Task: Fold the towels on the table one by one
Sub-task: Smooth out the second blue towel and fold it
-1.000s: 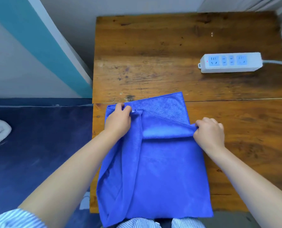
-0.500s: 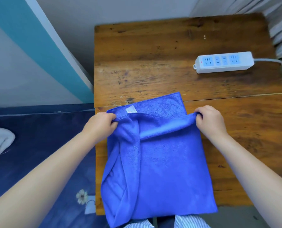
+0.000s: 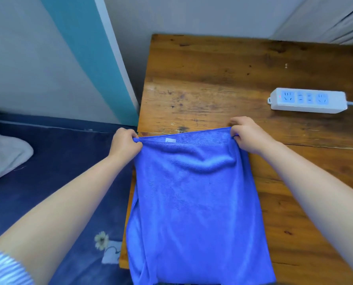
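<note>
A blue towel [image 3: 194, 206] lies folded double along the left part of the wooden table [image 3: 223, 79], its near end hanging over the front edge. A small white label shows near its far edge. My left hand [image 3: 124, 145] pinches the far left corner, just off the table's left side. My right hand [image 3: 247, 136] grips the far right corner. The far edge is stretched straight between both hands.
A white power strip [image 3: 307, 100] with blue sockets lies at the right of the table, its cable running off right. Left of the table is a bed with a dark blue floral sheet [image 3: 54, 182] and a white cloth [image 3: 2, 153]. A wall stands behind.
Both hands drew apart and pulled the top layer's far edge up to the towel's far end, flattening the bunched fold on the left. The camera view shifted left.
</note>
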The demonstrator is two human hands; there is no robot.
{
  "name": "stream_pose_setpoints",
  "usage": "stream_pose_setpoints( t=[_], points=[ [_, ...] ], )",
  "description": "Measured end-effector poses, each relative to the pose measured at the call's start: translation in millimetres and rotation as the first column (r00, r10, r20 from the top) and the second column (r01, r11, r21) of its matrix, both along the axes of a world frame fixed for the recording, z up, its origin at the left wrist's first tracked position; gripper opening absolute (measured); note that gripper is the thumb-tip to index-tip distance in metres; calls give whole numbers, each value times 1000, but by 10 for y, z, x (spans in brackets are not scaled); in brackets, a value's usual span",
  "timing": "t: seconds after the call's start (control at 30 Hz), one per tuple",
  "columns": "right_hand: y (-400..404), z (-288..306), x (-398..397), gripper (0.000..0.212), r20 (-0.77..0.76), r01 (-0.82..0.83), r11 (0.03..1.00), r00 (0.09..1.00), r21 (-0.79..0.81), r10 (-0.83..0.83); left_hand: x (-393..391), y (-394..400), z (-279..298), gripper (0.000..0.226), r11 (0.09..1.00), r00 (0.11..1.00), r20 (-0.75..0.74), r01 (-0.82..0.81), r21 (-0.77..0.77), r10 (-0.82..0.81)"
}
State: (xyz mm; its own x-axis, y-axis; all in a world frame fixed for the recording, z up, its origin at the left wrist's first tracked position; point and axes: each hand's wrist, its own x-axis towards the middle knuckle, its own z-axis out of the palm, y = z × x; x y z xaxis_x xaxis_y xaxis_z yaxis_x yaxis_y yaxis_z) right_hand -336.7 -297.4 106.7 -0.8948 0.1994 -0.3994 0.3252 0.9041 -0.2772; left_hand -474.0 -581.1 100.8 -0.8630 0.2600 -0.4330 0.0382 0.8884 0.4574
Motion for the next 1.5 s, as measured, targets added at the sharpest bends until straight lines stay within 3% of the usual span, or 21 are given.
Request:
stream_pose_setpoints(
  t=[0.13,0.4,0.63,0.83,0.93,1.03,1.23,1.4,1.5],
  points=[
    [20,-9,-123,17,108,-66,998,992,16,64,-24,-25,-28,27,999,998,29,-47,5,47],
    [86,144,-233,21,308,-192,978,938,79,159,-153,-178,19,17,996,996,81,-33,-86,40],
    [88,186,-147,34,236,-145,986,964,83,122,-227,-270,16,16,993,995,97,20,-120,-8],
    [92,105,-132,10,296,-220,971,937,90,185,-230,-321,-65,9,996,998,66,24,-82,-18],
    [103,111,-166,14,304,-262,954,930,149,208,-245,-362,-102,7,994,996,58,79,-81,-75],
    [102,124,-162,12,297,-285,938,929,197,220,-238,-381,-115,21,974,984,27,178,-141,-175],
    [62,169,-87,7,287,-347,899,919,267,270,-168,-326,-61,30,828,882,-20,434,-354,-471],
    [-56,168,-39,23,393,-601,724,790,340,471,-111,-314,-37,29,751,834,25,508,-422,-551],
    [-125,172,-78,23,419,-629,693,768,352,485,-82,-346,-78,25,766,827,-23,509,-392,-562]
  ],
)
